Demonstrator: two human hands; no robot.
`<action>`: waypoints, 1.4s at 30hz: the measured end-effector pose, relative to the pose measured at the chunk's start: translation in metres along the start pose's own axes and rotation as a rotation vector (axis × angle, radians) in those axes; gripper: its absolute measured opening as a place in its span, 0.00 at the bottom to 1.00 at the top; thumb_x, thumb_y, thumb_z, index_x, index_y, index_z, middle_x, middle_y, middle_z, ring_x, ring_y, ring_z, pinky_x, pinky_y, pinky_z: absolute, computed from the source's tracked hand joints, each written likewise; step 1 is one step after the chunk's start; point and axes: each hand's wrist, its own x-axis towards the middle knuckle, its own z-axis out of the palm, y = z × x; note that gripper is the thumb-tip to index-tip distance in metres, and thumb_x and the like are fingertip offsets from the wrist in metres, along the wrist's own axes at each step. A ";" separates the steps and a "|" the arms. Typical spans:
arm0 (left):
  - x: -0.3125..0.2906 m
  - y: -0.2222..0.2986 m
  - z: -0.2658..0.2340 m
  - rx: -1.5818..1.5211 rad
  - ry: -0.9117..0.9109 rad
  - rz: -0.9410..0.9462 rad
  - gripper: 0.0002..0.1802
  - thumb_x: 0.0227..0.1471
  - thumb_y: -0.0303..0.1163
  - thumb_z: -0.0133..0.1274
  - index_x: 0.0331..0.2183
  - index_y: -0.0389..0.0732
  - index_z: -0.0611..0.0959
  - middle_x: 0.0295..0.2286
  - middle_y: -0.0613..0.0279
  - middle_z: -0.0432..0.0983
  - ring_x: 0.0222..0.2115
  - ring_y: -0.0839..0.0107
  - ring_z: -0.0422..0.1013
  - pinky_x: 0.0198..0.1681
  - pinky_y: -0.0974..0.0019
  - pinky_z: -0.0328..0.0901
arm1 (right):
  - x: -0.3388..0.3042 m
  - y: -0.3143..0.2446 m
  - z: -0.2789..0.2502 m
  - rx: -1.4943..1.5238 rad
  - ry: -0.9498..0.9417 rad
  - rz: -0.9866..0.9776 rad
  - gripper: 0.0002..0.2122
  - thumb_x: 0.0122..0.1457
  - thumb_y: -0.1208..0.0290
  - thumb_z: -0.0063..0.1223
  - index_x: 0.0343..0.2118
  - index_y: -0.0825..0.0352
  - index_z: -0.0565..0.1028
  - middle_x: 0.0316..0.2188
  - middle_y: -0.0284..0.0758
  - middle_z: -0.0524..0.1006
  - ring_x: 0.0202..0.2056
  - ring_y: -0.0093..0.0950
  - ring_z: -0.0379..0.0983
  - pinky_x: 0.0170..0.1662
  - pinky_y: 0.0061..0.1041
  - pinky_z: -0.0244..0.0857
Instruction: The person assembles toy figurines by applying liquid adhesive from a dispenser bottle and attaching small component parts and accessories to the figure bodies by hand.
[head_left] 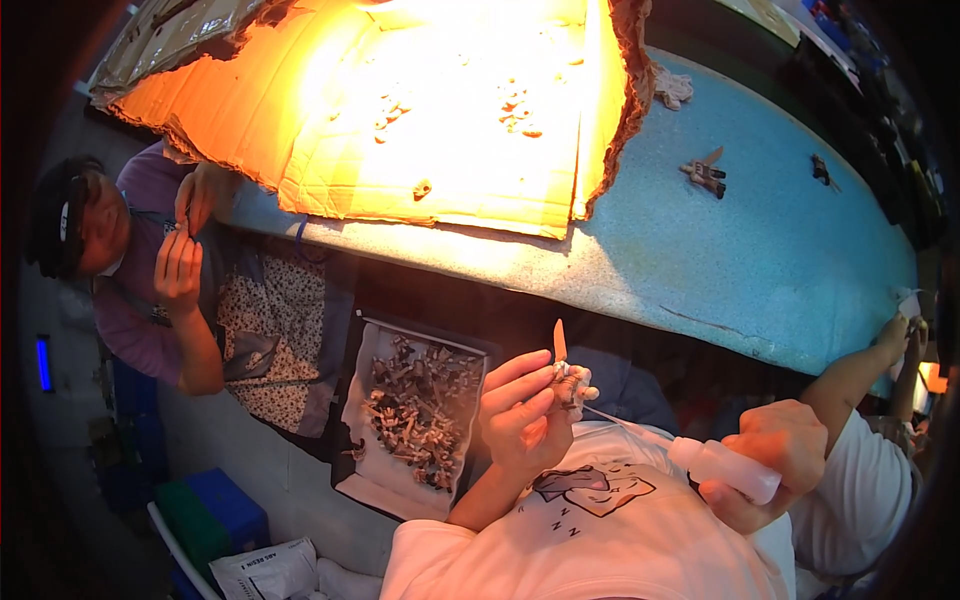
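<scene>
My left hand (pixel 522 425) is closed round a small brownish figurine (pixel 570 384), held in front of my chest. A pale, blade-shaped piece (pixel 560 342) sticks up from the figurine, and light rounded parts show on its right side. In my right hand (pixel 778 452) is a translucent white squeeze bottle (pixel 725 468), tilted with its long thin nozzle toward the left. The nozzle tip ends at the underside of the figurine; whether it touches cannot be made out. The fingers of my right hand wrap round the bottle's base.
A brightly lit, torn-edged cardboard box (pixel 430 208) with several small pieces stands on the blue table (pixel 770 270). Two figurines and white crumpled material (pixel 673 88) lie farther right. A tray (pixel 420 410) heaped with small parts is at my left. Co-workers sit left and right.
</scene>
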 end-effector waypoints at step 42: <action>0.001 -0.007 0.005 -0.531 0.089 -0.019 0.13 0.38 0.20 0.58 0.26 0.34 0.69 0.30 0.51 0.70 0.36 0.55 0.67 0.29 0.62 0.73 | -0.009 0.011 0.000 0.141 0.147 -0.022 0.11 0.34 0.69 0.60 0.16 0.70 0.71 0.05 0.29 0.64 0.04 0.18 0.53 0.06 0.15 0.43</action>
